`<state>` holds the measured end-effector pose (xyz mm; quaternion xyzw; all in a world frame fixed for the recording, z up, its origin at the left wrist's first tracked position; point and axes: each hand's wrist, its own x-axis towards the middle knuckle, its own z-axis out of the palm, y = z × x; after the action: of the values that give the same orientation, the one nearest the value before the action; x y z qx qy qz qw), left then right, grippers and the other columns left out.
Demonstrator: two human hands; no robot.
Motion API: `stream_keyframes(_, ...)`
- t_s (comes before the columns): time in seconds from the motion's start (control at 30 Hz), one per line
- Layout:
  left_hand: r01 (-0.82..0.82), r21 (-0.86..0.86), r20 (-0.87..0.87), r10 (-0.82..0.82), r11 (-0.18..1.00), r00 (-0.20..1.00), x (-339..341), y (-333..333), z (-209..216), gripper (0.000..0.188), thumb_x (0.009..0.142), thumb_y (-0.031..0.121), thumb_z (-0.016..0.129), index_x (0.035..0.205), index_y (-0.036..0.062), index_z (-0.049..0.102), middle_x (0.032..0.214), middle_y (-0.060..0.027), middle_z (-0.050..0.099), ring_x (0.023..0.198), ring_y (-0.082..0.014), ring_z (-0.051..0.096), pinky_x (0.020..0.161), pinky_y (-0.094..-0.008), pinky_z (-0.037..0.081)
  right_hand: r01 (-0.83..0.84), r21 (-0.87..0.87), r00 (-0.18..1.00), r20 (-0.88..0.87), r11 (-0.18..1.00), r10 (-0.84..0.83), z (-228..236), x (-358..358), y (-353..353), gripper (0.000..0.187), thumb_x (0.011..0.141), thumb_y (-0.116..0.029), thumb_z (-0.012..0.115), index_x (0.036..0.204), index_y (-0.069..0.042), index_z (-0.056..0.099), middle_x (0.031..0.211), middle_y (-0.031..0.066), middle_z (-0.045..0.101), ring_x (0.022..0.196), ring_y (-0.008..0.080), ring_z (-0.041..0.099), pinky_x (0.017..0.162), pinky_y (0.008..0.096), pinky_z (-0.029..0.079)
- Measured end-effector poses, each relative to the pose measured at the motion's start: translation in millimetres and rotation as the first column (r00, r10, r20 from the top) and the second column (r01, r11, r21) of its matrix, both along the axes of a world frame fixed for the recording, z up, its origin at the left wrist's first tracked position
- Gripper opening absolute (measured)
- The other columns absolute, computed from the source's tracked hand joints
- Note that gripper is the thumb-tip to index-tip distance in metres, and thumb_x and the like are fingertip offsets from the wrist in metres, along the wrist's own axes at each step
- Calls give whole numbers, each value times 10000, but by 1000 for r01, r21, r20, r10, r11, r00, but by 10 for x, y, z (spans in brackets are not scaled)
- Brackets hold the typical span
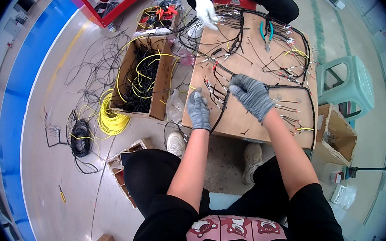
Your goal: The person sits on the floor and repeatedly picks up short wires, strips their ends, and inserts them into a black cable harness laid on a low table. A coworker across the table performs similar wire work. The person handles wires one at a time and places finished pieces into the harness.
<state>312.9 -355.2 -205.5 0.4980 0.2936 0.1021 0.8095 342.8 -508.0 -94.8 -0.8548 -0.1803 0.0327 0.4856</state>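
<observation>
A black wire harness (304, 89) with many short, loose wire ends lies over a wooden board in front of me. My right hand (251, 95), in a grey knit glove, is closed at a junction of the harness, where a black bundle (219, 68) runs in from the far left. My left hand (198, 110), also gloved in grey, has its fingers curled at the board's left edge; whatever it pinches is too small to make out. Between the hands, several thin black wires with pale tips (214, 93) fan out. Teal-handled pliers (266, 35) lie farther off on the board.
Across the board (250, 123) a co-worker's white-gloved hand (206, 12) hovers over the wires. To the left stand a cardboard box of black cable (166, 83) and a yellow wire coil (111, 118). A pale green stool (358, 83) and an open carton (337, 135) are at right.
</observation>
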Motion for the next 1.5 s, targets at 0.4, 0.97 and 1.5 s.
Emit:
stream_keyframes(0.4, 38, -436, 195, 53, 899, 979, -447, -313, 59, 400, 956, 373, 384, 916, 26, 580, 846, -80, 599, 777, -175, 566, 722, -296, 487, -67, -622, 976, 122, 780, 181, -59, -508, 563, 149, 768, -101, 547, 904, -80, 603, 867, 139, 540, 816, 314, 564, 730, 395, 473)
stream_keyframes(0.97, -32, -325, 49, 51, 945, 998, -220, -80, 190, 205, 926, 265, 491, 856, 98, 586, 685, 30, 495, 602, -65, 447, 554, -219, 413, -63, -15, 998, 0, 998, 63, -186, -272, 341, 142, 754, -58, 643, 854, -23, 549, 764, 84, 567, 650, 166, 565, 604, 277, 482)
stream_keyframes(1.5, 185, 83, 104, -194, 979, 976, 347, 120, -111, 166, 872, 207, 587, 991, 96, 619, 590, 92, 464, 407, -15, 322, 353, -176, 242, 201, 166, 918, -377, 966, -126, 25, 187, -215, 125, 842, -4, 540, 941, -6, 616, 760, 52, 625, 642, 105, 584, 578, 234, 491)
